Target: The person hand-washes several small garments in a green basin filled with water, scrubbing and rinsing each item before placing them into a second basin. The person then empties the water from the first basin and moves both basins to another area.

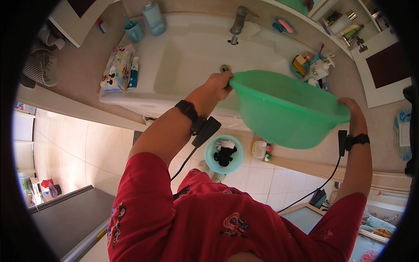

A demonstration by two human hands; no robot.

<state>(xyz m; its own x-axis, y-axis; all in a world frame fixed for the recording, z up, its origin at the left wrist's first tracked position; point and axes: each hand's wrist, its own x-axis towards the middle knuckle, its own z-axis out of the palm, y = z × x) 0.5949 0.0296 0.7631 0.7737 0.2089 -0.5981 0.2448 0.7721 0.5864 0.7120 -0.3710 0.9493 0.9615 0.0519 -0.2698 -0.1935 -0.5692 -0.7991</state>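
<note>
Between my two hands a green plastic basin (284, 111) is held up, tilted, over the front right edge of the white sink (183, 59). My left hand (222, 85) grips the basin's left rim. At its right rim, my right hand (352, 106) has hold of the edge, the fingers partly hidden. Behind the basin stands a metal faucet (239, 21), and the sink's drain (225, 68) shows just beyond my left hand. On the floor below, a light-blue basin (240, 160) holds black cloth (224, 156) and grey-white cloth (225, 144).
Left on the counter are a pack of wipes (117, 68), a tube (133, 73), a blue mug (134, 31) and a blue bottle (154, 19). A pink soap bar (285, 26), sponges (299, 65) and a pump bottle (319, 68) sit right. Bottles (259, 149) stand on the floor.
</note>
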